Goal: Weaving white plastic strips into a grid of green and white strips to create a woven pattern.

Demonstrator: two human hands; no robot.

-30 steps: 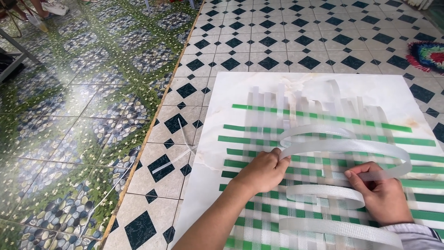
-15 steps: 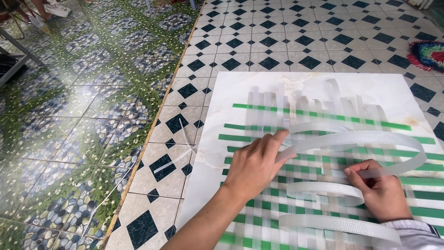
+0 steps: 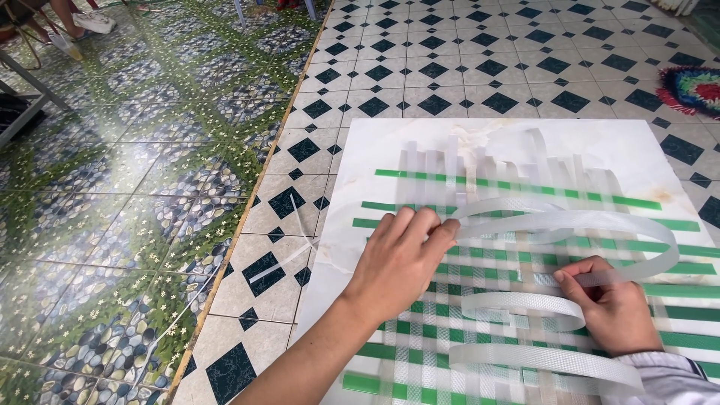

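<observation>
A half-woven mat (image 3: 517,255) of white and green plastic strips lies on a white marble-look board (image 3: 465,139) on the tiled floor. A long white strip (image 3: 570,221) loops and coils above the mat. My left hand (image 3: 401,259) pinches one end of this strip at the mat's left side, fingers closed on it. My right hand (image 3: 611,304) rests on the mat at the right and holds the same strip further along, near the coils (image 3: 525,307).
Loose white strip offcuts (image 3: 289,251) lie on the black-and-white tiles left of the board. Green pebble-pattern tiles (image 3: 112,225) fill the left. A multicoloured rug (image 3: 694,86) sits at the far right. Table legs (image 3: 30,90) and a person's feet (image 3: 75,26) are at the top left.
My left hand has lifted from the mat's lower left and moved up and right, pulling the white strip's end with it. My right hand has stayed nearly in place.
</observation>
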